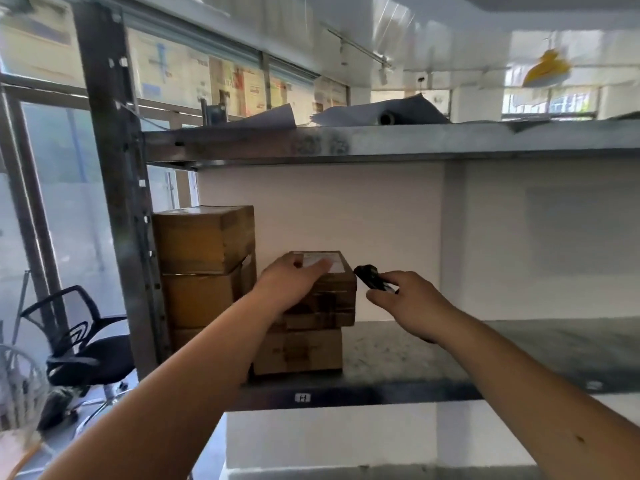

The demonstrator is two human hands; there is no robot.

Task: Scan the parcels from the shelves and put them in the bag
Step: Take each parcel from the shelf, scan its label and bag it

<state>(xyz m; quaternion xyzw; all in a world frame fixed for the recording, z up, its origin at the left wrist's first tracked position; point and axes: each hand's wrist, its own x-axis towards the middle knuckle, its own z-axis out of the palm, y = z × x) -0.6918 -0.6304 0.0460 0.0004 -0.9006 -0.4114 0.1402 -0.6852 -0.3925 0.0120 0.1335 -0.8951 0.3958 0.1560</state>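
Head view: left hand (291, 282) fingers flat on parcel (325, 296); right hand (405, 296) grips scanner (370, 277).

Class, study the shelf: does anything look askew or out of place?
Yes: the small brown cardboard parcel under the left hand sits skewed, overhanging the parcel beneath to the right. The taller stack beside it looks straight.

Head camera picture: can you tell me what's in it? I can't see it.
A person's left hand rests on top of a small cardboard parcel on a metal shelf, while the right hand holds a black scanner beside it. That parcel sits on another box, with a taller stack of boxes to the left.
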